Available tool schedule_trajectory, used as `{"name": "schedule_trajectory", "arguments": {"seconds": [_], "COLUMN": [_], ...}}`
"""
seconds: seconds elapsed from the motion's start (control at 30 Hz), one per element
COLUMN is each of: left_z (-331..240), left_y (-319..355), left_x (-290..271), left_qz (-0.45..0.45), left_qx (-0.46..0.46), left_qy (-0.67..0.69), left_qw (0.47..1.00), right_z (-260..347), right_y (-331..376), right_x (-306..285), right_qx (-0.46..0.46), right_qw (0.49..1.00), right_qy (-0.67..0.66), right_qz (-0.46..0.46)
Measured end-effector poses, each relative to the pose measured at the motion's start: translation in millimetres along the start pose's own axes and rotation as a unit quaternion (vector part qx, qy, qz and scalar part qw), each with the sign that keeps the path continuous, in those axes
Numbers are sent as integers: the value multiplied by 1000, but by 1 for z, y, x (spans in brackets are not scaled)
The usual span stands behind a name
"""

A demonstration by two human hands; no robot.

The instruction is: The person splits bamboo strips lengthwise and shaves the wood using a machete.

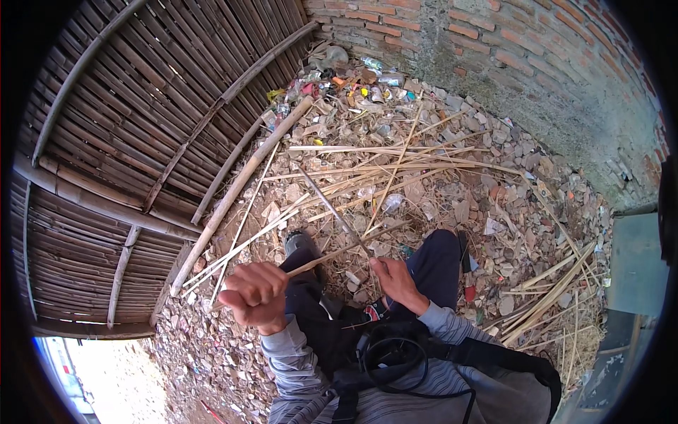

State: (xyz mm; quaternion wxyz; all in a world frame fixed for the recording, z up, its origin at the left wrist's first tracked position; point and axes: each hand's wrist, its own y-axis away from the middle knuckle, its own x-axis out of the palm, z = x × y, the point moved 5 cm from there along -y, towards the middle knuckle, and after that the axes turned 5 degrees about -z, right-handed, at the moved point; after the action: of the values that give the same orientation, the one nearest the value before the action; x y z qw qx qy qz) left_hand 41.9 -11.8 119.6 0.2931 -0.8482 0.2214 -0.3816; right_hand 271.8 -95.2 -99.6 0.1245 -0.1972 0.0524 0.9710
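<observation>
My left hand is closed round one end of a thin bamboo strip, which slants up to the right across my knees. In my right hand is a long, narrow-bladed knife, its handle hidden by the fingers. The blade points away and to the left, crossing the strip near my right thumb. Whether the blade touches the strip I cannot tell. Beyond both hands, several pale split bamboo strips lie criss-crossed on the ground.
Rubble and dry scraps cover the ground. A thick bamboo pole leans along the slatted bamboo wall at left. Litter gathers by the brick wall. More strips lie at right, near a grey-green panel.
</observation>
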Motion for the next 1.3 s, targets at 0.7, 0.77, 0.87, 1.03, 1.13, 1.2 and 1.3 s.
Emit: {"name": "schedule_trajectory", "arguments": {"seconds": [0.7,0.77,0.87,1.03,1.13,1.2,1.3], "left_z": [-199,-195,-200,-265,-263,-277,-288], "left_y": [40,39,43,89,96,108,122], "left_x": [82,93,101,105,106,113,121], "left_qz": [63,72,87,15,68,72,109], "left_qx": [201,213,215,297,274,294,302], "left_qy": [-26,-36,-13,-47,-30,-30,-81], "left_qw": [977,974,973,954,959,953,944], "right_z": [122,147,162,139,144,152,159], "right_y": [15,29,36,-12,-11,-6,-8], "right_x": [-13,-14,-12,-25,-16,-5,4], "right_qx": [-220,-220,-268,-266,-300,-326,-276], "right_qw": [969,974,962,959,942,934,955], "right_qy": [112,34,32,101,151,147,93], "right_qz": [18,32,43,-20,-10,25,58]}}
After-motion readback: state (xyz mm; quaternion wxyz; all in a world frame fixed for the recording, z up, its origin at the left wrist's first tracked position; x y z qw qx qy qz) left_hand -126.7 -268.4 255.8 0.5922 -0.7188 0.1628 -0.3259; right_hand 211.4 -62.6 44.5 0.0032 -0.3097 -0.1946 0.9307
